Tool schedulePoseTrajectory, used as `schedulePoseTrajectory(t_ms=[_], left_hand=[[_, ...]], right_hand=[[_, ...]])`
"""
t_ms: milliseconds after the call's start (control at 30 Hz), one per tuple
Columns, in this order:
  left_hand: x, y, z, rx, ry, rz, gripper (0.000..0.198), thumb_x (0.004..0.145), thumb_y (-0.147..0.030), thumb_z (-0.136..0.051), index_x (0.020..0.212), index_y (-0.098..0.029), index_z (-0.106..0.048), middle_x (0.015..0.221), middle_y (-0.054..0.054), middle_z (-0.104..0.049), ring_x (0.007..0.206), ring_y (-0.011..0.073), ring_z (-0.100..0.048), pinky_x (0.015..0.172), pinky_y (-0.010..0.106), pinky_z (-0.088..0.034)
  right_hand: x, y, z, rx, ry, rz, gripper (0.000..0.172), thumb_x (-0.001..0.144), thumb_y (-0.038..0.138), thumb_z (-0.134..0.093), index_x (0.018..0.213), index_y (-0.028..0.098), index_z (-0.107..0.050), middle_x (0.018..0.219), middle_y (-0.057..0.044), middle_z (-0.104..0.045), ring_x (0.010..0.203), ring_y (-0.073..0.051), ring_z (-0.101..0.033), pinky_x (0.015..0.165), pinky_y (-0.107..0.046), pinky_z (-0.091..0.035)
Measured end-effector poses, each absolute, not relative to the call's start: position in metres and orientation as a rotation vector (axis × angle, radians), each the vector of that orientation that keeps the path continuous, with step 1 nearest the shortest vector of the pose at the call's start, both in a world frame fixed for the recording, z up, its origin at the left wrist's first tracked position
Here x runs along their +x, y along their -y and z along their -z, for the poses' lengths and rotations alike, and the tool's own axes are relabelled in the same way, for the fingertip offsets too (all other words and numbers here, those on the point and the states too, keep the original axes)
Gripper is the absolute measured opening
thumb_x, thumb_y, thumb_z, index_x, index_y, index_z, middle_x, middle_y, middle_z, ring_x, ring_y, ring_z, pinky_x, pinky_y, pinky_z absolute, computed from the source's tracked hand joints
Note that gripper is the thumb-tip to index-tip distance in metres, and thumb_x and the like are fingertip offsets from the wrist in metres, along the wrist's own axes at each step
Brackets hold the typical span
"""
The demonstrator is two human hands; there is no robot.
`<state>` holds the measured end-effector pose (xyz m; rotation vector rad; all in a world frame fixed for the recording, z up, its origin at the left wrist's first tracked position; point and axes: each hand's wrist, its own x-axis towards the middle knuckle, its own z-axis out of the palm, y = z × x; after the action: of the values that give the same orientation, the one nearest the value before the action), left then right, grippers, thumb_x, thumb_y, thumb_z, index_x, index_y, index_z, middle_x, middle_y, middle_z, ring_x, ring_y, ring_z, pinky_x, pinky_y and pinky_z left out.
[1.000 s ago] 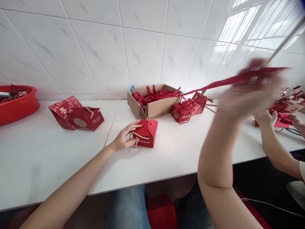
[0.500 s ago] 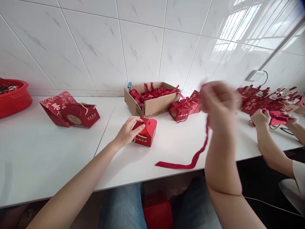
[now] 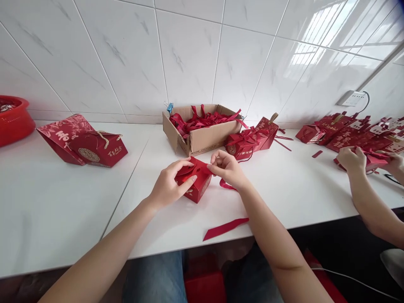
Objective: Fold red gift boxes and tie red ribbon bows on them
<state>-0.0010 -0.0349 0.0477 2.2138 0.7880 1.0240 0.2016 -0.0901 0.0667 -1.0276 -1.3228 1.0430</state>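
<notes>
A small red gift box with gold print sits on the table in front of me, its top flaps with round holes folded inward. My left hand grips the box from its left, fingers over the top and thumb at the front edge. My right hand pinches at the box's upper right edge, fingertips together. A dark red ribbon hangs out below that hand. Its slanted loose end lies near the table's front edge, while my right forearm hides the stretch between.
Behind stands a cardboard box full of ribbons. Finished red boxes with bows are to its right, two more boxes to the left. A red basket is far left. Another person's hands work at right beside many boxes.
My right hand has come down and left from the air to the box, bringing the ribbon along. My left hand stays on the box, which has turned slightly. The view has shifted a little.
</notes>
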Motion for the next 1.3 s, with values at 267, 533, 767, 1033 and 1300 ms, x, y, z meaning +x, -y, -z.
schedulePoseTrajectory(t_ms=[267, 533, 767, 1033, 1300], left_hand=[[0.000, 0.041, -0.048, 2.313, -0.664, -1.061, 0.031, 0.085, -0.033, -0.059, 0.114, -0.022, -0.058, 0.123, 0.008, -0.060, 0.116, 0.0245, -0.057, 0.097, 0.037, -0.049], [-0.001, 0.040, -0.042, 2.336, -0.687, -1.038, 0.028, 0.090, -0.032, -0.052, 0.116, -0.025, -0.060, 0.128, 0.006, -0.056, 0.118, 0.0229, -0.054, 0.100, 0.036, -0.047], [0.000, 0.039, -0.040, 2.343, -0.701, -1.044, 0.031, 0.092, -0.030, -0.044, 0.116, -0.028, -0.063, 0.128, 0.007, -0.055, 0.121, 0.0246, -0.052, 0.102, 0.042, -0.046], [0.010, 0.039, -0.041, 2.345, -0.688, -1.202, 0.025, 0.084, -0.021, -0.056, 0.106, -0.025, -0.066, 0.117, 0.006, -0.060, 0.112, 0.0225, -0.058, 0.099, 0.040, -0.049], [0.014, 0.039, -0.041, 2.398, -0.749, -1.339, 0.011, 0.083, -0.024, -0.059, 0.089, -0.024, -0.068, 0.106, 0.006, -0.063, 0.102, 0.0211, -0.062, 0.090, 0.038, -0.053]], right_hand=[[0.199, 0.098, -0.072, -1.121, 1.327, -1.125, 0.022, 0.073, 0.028, -0.065, 0.079, 0.022, -0.045, 0.048, 0.011, -0.045, 0.044, -0.005, -0.033, 0.043, -0.018, -0.024], [0.200, 0.099, -0.075, -1.147, 1.260, -1.136, 0.025, 0.072, 0.029, -0.068, 0.078, 0.022, -0.044, 0.048, 0.011, -0.047, 0.042, -0.005, -0.033, 0.041, -0.018, -0.023], [0.196, 0.096, -0.070, -1.223, 1.273, -1.061, 0.032, 0.072, 0.040, -0.070, 0.077, 0.022, -0.044, 0.051, 0.008, -0.052, 0.043, -0.006, -0.037, 0.039, -0.018, -0.024], [0.191, 0.093, -0.061, -1.223, 1.454, -0.817, 0.026, 0.077, 0.038, -0.066, 0.080, 0.022, -0.046, 0.054, 0.006, -0.058, 0.048, -0.009, -0.047, 0.050, -0.022, -0.037], [0.188, 0.095, -0.061, -1.258, 1.533, -0.706, 0.025, 0.080, 0.040, -0.064, 0.083, 0.023, -0.047, 0.055, 0.006, -0.057, 0.048, -0.009, -0.044, 0.052, -0.024, -0.038]])
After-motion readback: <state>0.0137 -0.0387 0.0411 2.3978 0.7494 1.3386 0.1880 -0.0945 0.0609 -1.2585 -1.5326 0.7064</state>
